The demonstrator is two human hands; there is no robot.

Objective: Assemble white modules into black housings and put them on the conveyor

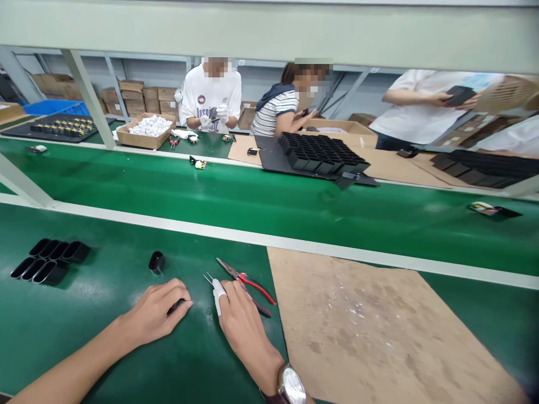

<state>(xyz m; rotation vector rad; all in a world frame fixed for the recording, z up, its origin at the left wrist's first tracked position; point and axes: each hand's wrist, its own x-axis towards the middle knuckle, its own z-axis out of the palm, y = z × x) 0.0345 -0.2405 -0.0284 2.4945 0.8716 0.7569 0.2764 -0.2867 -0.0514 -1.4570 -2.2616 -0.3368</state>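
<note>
My right hand (242,320) rests on the green table, closed on a pair of tweezers (209,278); only the thin metal tips stick out past a white wrap on one finger. Right beside it lie needle-nose pliers (246,279) with red and black handles, jaws pointing up and left. My left hand (162,311) is on the table to the left, fingers curled toward the thumb. Whatever may be inside them is hidden. A single black plastic case (156,262) stands just beyond that hand. Farther left, several similar black cases (50,261) stand in two rows.
A stained cardboard sheet (349,325) covers the table at right. Past a white rail (202,229) runs a green conveyor belt (236,196) carrying small parts. Several people work opposite, near a black case block (322,152) and a box of white pieces (145,130).
</note>
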